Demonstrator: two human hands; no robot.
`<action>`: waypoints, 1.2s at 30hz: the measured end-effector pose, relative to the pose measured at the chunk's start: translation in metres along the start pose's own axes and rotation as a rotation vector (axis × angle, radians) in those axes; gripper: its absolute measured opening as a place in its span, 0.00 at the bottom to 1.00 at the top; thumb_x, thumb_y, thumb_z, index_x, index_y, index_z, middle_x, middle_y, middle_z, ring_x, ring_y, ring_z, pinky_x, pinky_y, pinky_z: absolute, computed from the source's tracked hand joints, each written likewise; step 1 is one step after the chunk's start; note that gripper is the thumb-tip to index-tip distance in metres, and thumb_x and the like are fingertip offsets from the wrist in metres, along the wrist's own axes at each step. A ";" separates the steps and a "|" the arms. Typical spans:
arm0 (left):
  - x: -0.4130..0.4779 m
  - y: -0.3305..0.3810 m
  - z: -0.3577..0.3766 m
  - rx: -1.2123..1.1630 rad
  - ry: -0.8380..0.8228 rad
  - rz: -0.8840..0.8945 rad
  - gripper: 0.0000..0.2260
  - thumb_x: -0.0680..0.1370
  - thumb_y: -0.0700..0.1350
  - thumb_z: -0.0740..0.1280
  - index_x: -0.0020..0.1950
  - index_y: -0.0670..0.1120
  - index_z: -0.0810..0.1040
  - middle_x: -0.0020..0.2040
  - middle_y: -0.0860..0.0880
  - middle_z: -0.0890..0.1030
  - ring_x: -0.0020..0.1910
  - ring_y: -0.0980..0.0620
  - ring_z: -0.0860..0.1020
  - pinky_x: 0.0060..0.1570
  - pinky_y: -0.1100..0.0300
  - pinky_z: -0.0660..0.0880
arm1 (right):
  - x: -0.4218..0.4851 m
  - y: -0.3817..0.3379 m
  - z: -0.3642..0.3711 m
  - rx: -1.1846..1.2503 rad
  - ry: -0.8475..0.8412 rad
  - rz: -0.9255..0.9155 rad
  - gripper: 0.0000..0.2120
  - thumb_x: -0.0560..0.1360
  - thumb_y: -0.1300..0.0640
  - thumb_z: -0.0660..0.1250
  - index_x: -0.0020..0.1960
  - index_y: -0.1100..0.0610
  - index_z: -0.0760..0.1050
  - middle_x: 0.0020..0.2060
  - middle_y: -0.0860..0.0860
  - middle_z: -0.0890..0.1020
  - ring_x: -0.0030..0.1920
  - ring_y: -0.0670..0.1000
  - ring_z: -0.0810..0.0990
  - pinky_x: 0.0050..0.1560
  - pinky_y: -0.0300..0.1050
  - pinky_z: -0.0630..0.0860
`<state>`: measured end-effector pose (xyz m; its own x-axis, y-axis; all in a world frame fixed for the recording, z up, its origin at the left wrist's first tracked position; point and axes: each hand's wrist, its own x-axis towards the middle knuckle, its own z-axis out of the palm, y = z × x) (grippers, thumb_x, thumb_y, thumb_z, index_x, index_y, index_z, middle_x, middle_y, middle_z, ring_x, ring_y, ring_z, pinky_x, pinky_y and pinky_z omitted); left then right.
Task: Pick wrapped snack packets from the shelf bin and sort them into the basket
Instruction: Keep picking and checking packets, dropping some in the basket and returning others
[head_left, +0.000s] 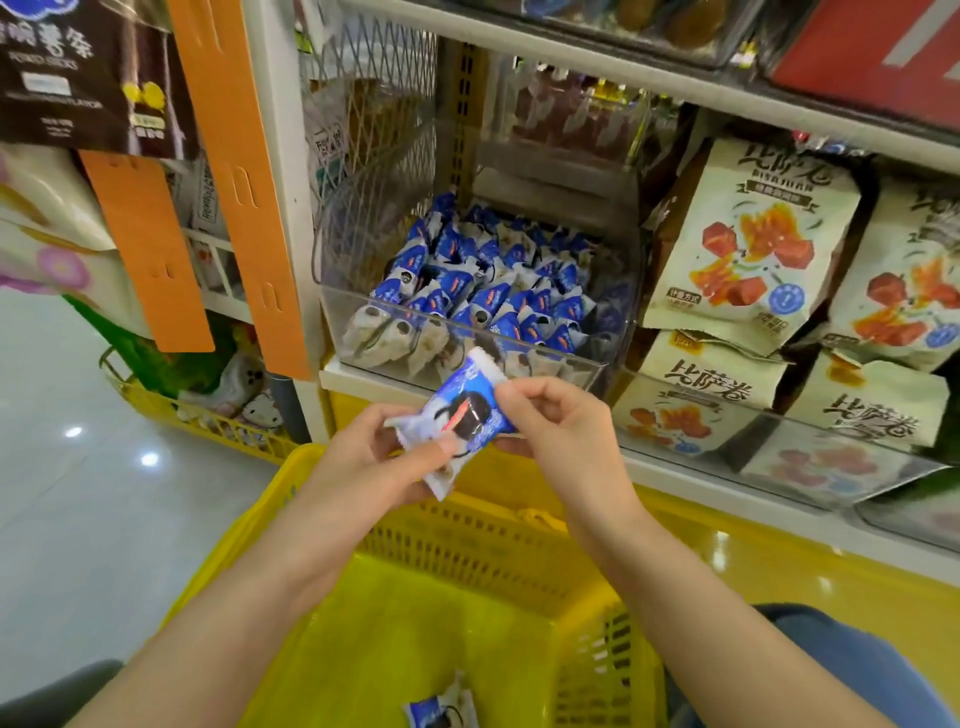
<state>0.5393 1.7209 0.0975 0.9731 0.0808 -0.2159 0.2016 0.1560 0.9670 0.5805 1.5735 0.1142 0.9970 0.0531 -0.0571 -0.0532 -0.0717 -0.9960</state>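
Held the snack packet (457, 415) at centre frame in both grips: left grip (384, 447) pinching its lower end, right grip (556, 421) pinching its upper right edge. Lay with long axis slanting from lower left to upper right, just below the shelf bin (358, 299). Hung above the yellow basket (467, 566), another packet (441, 714) at bottom frame; judged a straight drop, both grips equally near.

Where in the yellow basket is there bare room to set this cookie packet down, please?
The floor of the yellow basket is bare between its far perforated wall and the lone packet at its near edge, just this side of the held cookie packet. The clear shelf bin is packed full.
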 end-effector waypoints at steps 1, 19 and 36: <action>-0.001 0.002 0.001 -0.010 0.021 0.023 0.16 0.66 0.47 0.72 0.52 0.46 0.77 0.45 0.48 0.85 0.43 0.49 0.83 0.45 0.56 0.81 | 0.001 -0.001 -0.001 0.069 -0.021 0.061 0.05 0.75 0.60 0.66 0.40 0.55 0.77 0.37 0.53 0.82 0.35 0.45 0.80 0.33 0.35 0.78; 0.000 0.002 -0.015 0.380 0.061 0.234 0.07 0.75 0.42 0.67 0.40 0.53 0.80 0.34 0.58 0.82 0.34 0.62 0.78 0.34 0.66 0.76 | -0.012 0.007 0.014 -0.289 -0.394 -0.121 0.03 0.75 0.59 0.67 0.47 0.52 0.76 0.44 0.51 0.82 0.47 0.52 0.81 0.52 0.49 0.77; -0.008 0.005 -0.009 0.467 0.091 0.344 0.10 0.77 0.45 0.65 0.35 0.50 0.76 0.29 0.52 0.76 0.29 0.57 0.72 0.32 0.61 0.72 | -0.015 0.010 0.015 -0.302 -0.207 -0.317 0.03 0.73 0.56 0.69 0.41 0.51 0.80 0.37 0.47 0.82 0.40 0.44 0.80 0.42 0.42 0.77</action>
<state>0.5312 1.7298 0.1024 0.9820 0.1373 0.1296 -0.0756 -0.3430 0.9363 0.5646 1.5866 0.1041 0.9275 0.3140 0.2029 0.3007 -0.3040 -0.9040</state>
